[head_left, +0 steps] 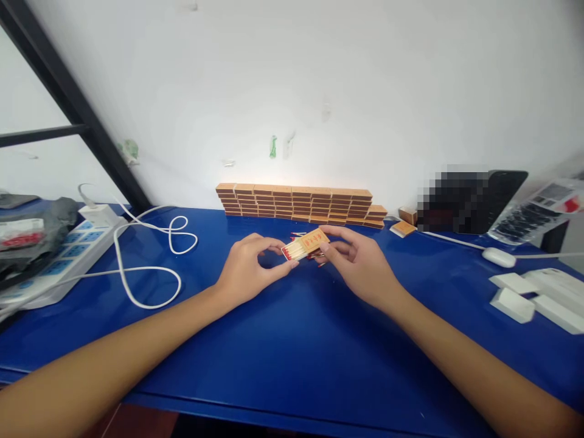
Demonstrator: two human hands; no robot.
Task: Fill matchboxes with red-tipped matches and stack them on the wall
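Between my two hands, above the blue table, is a matchbox with its tray slid partly out to the left. Red-tipped matches lie side by side in the tray. My left hand pinches the tray's outer end between thumb and fingers. Thumb on top, my right hand grips the orange sleeve from the right. Some loose matches lie on the table behind and under the box, partly hidden by it. Farther back, a long stack of matchboxes stands along the wall.
Right of the stack are another matchbox, a black phone-like device and a white cable with an oval puck. White blocks lie at far right. On the left are a power strip and a looped white cable.
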